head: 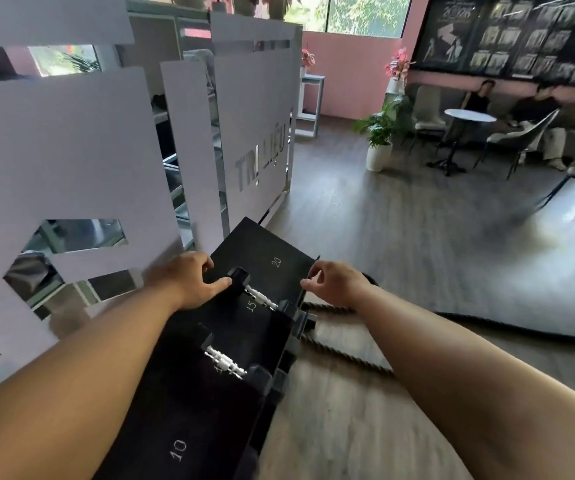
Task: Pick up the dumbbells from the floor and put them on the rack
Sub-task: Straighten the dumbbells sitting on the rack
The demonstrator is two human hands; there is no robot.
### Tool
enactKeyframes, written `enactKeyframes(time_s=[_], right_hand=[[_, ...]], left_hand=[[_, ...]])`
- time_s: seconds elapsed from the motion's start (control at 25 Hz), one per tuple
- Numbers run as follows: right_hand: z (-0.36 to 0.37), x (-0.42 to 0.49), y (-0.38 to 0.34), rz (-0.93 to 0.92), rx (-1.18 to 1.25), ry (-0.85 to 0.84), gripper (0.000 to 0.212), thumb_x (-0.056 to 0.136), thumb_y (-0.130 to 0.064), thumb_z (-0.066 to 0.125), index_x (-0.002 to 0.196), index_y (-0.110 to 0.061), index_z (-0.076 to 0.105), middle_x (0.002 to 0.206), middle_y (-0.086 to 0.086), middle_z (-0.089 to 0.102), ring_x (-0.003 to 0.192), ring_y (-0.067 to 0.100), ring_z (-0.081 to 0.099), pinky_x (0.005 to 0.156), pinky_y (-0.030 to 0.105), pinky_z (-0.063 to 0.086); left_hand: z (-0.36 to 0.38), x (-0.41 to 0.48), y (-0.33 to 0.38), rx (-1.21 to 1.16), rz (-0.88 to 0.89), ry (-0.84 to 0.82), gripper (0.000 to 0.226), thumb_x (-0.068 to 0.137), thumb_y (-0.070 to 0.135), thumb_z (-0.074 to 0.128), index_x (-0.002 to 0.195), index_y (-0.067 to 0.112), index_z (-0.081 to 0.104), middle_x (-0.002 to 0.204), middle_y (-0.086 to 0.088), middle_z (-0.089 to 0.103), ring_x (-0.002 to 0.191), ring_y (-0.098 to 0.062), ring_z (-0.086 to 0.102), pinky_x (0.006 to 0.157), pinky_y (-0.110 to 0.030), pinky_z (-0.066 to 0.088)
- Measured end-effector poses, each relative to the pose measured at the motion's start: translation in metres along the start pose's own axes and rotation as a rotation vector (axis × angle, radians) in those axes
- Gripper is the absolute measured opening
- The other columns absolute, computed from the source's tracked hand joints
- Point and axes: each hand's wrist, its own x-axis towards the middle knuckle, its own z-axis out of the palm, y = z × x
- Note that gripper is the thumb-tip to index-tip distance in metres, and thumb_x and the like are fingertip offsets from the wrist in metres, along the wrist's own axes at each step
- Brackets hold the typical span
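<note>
Two dumbbells lie on the black rack [268, 251]: the far dumbbell [261, 296] by the "15" mark, the near dumbbell [227, 362] below it, dark heads blurred. Left hand [192, 278] touches its far head, fingers loosely curled; right hand [336, 282] hovers, empty, fingers half-curled.

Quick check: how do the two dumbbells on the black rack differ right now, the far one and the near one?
The far black dumbbell with a silver handle lies by the "15" mark on the black rack, with the left hand touching its end; the right hand hovers open beside it. The near black dumbbell with a silver handle lies between "15" and "10", untouched. Both lie crosswise, matching in look.
</note>
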Motion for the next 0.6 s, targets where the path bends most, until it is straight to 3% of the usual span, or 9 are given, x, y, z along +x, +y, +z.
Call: enactKeyframes(time_s=[0.28, 0.44, 0.6], right_hand=[[0.008, -0.057, 0.084, -0.036, -0.160, -0.114, 0.057, 0.087, -0.071, 0.053, 0.128, -0.031, 0.056, 0.123, 0.000, 0.070, 0.109, 0.026, 0.066, 0.092, 0.041, 0.052], [0.014, -0.114, 0.151, -0.159, -0.264, -0.119, 0.059, 0.091, -0.067, 0.053, 0.135, -0.029, 0.054, 0.129, 0.003, 0.069, 0.118, 0.030, 0.064, 0.096, 0.043, 0.051], [0.027, -0.185, 0.218, -0.214, -0.254, -0.159, 0.057, 0.090, -0.065, 0.055, 0.131, -0.026, 0.057, 0.125, 0.006, 0.067, 0.116, 0.031, 0.062, 0.089, 0.040, 0.048]], left_hand=[[0.016, -0.077, 0.049, 0.068, -0.105, -0.080, 0.068, 0.079, 0.080, 0.059, 0.124, 0.030, 0.060, 0.126, 0.005, 0.063, 0.109, -0.020, 0.062, 0.088, -0.041, 0.052], [0.053, -0.148, 0.122, 0.017, -0.218, -0.056, 0.062, 0.079, 0.076, 0.063, 0.117, 0.027, 0.062, 0.120, 0.003, 0.066, 0.104, -0.020, 0.061, 0.088, -0.040, 0.051], [0.093, -0.234, 0.217, 0.008, -0.337, -0.092, 0.059, 0.077, 0.080, 0.061, 0.112, 0.033, 0.063, 0.114, 0.009, 0.066, 0.104, -0.019, 0.064, 0.091, -0.044, 0.054]])
